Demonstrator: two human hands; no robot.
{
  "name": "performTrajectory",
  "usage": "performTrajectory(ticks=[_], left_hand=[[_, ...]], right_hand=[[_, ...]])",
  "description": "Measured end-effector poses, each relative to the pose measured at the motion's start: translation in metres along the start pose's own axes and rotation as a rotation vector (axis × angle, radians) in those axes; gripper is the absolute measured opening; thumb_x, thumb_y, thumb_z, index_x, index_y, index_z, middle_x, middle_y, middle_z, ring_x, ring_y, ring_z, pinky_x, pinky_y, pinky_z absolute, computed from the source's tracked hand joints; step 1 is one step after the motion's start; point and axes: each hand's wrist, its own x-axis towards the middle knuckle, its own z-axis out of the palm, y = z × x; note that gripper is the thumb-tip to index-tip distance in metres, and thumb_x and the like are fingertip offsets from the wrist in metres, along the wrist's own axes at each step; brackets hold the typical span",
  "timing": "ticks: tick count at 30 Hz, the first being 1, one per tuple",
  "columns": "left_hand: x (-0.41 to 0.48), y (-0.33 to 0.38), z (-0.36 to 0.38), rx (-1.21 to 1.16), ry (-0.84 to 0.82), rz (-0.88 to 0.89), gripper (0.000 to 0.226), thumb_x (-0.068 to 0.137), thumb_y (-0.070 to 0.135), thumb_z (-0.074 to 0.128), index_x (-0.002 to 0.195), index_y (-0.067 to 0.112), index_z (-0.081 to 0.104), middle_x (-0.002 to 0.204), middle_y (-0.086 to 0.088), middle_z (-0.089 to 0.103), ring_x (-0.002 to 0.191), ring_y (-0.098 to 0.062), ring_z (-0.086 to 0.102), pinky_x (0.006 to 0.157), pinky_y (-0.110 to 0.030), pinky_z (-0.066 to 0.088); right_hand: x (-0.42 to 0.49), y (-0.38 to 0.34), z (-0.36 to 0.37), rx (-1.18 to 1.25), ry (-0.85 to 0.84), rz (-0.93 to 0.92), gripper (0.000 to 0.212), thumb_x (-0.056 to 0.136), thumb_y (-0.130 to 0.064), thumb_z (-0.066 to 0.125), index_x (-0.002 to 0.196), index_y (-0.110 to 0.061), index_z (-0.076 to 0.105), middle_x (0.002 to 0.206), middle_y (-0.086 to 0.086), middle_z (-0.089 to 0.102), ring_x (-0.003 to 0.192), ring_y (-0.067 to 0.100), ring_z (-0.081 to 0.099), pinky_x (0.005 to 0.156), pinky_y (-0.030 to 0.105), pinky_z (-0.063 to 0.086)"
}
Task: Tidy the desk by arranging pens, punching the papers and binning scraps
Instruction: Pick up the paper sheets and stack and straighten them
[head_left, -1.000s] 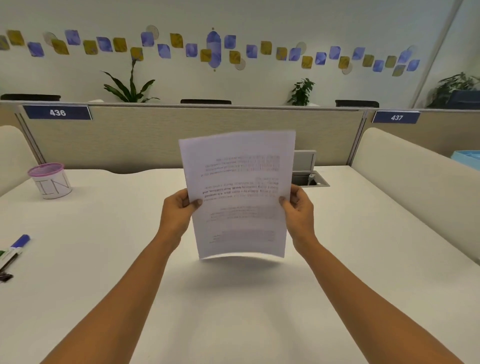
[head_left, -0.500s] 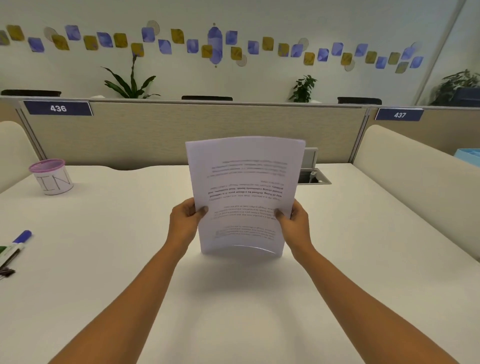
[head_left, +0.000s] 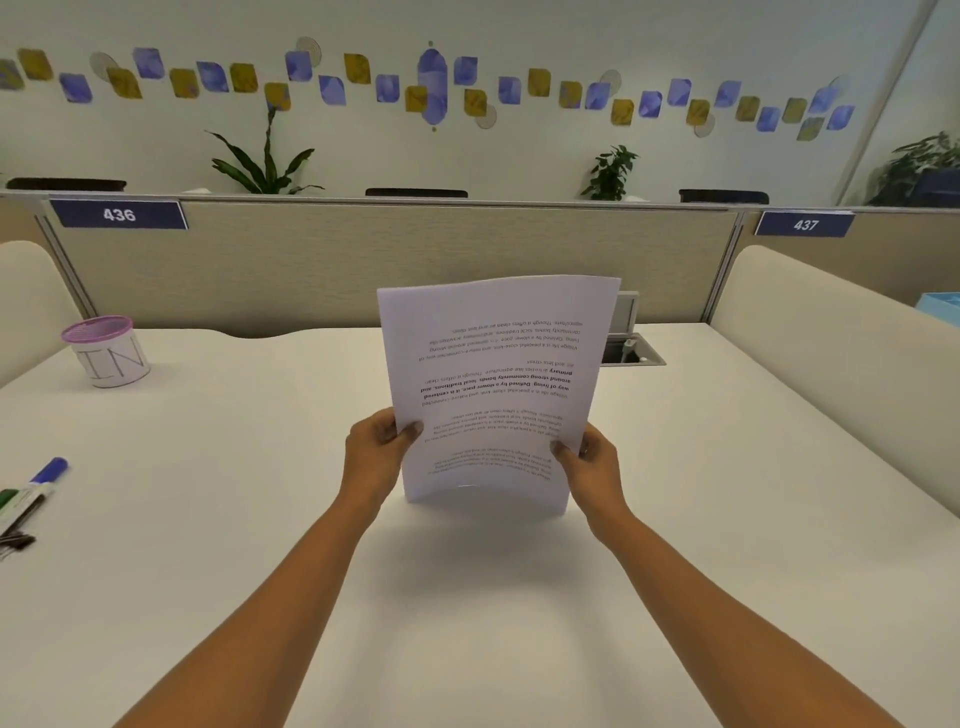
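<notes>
Both hands out over desk (head_left: 260, 597) middle. Left hand (head_left: 375, 457) pinches papers (head_left: 493, 384) at lower left edge, right hand (head_left: 592, 467) at lower right — thumbs on front. Papers upright, bowed, print upside down, bottom edge on or just above desk. Pens (head_left: 31, 493) at left edge. Cup (head_left: 106, 351) near far left corner. Cable hatch (head_left: 631, 353) near far edge, behind papers.
</notes>
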Motion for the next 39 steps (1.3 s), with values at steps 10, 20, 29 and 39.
performTrajectory(ticks=[10, 20, 29, 39], left_hand=[[0.003, 0.005, 0.002, -0.049, 0.106, -0.026, 0.017, 0.087, 0.007, 0.06, 0.102, 0.012, 0.067, 0.093, -0.004, 0.068, 0.08, -0.023, 0.063, 0.074, -0.031, 0.051], [-0.008, 0.001, 0.024, -0.459, 0.232, -0.22, 0.02, 0.089, 0.0, 0.055, 0.105, 0.007, 0.062, 0.083, 0.002, 0.064, 0.074, -0.011, 0.061, 0.059, -0.018, 0.055], [0.009, 0.005, -0.008, -0.554, 0.156, -0.313, 0.014, 0.091, 0.007, 0.053, 0.088, 0.018, 0.061, 0.088, 0.001, 0.066, 0.074, -0.013, 0.064, 0.064, -0.023, 0.055], [0.028, 0.008, -0.042, -0.071, 0.042, -0.281, 0.023, 0.083, 0.004, 0.064, 0.106, 0.009, 0.061, 0.104, -0.01, 0.063, 0.095, -0.028, 0.059, 0.075, -0.03, 0.049]], right_hand=[[0.001, 0.024, -0.015, 0.1, -0.004, 0.124, 0.006, 0.083, -0.018, 0.068, 0.085, -0.015, 0.064, 0.087, 0.002, 0.071, 0.088, 0.024, 0.065, 0.078, 0.03, 0.05], [-0.001, 0.009, 0.009, 0.483, -0.062, 0.248, 0.03, 0.087, -0.01, 0.061, 0.117, -0.011, 0.056, 0.107, 0.005, 0.066, 0.093, 0.021, 0.062, 0.076, 0.027, 0.051], [0.013, 0.002, -0.008, 0.232, -0.037, 0.095, 0.023, 0.089, -0.004, 0.056, 0.112, -0.009, 0.058, 0.106, 0.006, 0.065, 0.091, 0.022, 0.063, 0.076, 0.032, 0.052], [0.022, -0.019, -0.038, 0.14, 0.027, -0.026, 0.024, 0.092, -0.012, 0.054, 0.116, -0.009, 0.058, 0.106, 0.008, 0.064, 0.091, 0.027, 0.062, 0.083, 0.043, 0.053]])
